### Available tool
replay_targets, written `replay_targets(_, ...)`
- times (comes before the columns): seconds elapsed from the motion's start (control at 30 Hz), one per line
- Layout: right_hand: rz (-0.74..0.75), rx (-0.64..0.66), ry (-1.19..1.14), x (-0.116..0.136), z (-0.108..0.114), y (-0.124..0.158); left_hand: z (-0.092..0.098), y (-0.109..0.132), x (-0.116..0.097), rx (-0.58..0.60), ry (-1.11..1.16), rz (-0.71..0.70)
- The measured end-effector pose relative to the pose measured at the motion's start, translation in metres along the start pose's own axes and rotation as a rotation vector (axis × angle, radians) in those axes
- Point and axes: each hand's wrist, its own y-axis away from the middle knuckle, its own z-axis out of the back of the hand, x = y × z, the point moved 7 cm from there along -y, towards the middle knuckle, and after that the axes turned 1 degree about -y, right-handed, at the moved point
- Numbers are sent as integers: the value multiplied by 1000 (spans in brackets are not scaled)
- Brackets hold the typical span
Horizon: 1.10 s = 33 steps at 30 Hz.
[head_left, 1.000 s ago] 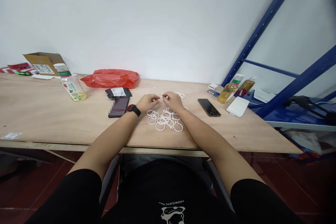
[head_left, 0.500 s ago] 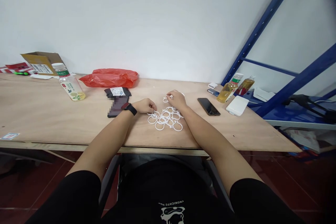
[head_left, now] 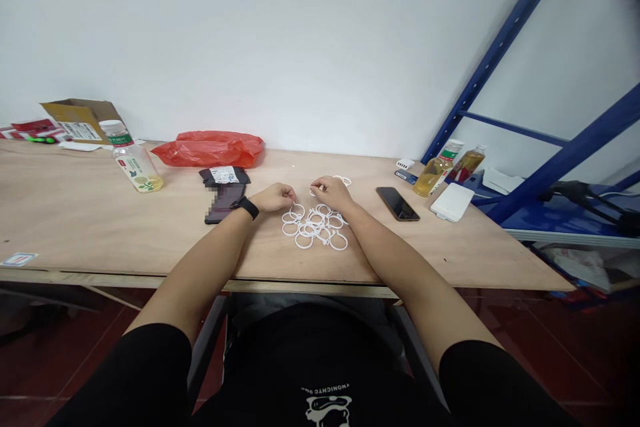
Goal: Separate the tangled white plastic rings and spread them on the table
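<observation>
Plywood table (head_left: 100,213) spans view. Red bag (head_left: 207,148) at back, bottle (head_left: 131,163) left, phone (head_left: 398,204) right. Pile of white rings (head_left: 315,227) at centre, between wrists. Left hand (head_left: 274,198) pinches ring (head_left: 297,211) at pile's edge — right hand (head_left: 331,192) pinches another ring (head_left: 315,188) just above pile.

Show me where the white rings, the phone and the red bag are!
white rings (head_left: 315,227), head view, middle of the pile.
phone (head_left: 398,204), head view, centre of its dark screen.
red bag (head_left: 210,148), head view, middle of the crumpled plastic.
</observation>
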Motion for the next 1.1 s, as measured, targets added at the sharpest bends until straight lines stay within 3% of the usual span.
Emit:
replay_targets(0.3,85,86,-159,32,-9,4,21,0,-7,-314,71,-145)
replay_targets(0.77,-26,90,-218,18,-16,4,26,4,-16,-414,161,-191)
replay_targets(1.1,-146,197,-477,14,-30,8,29,7,-21,-465,156,-199)
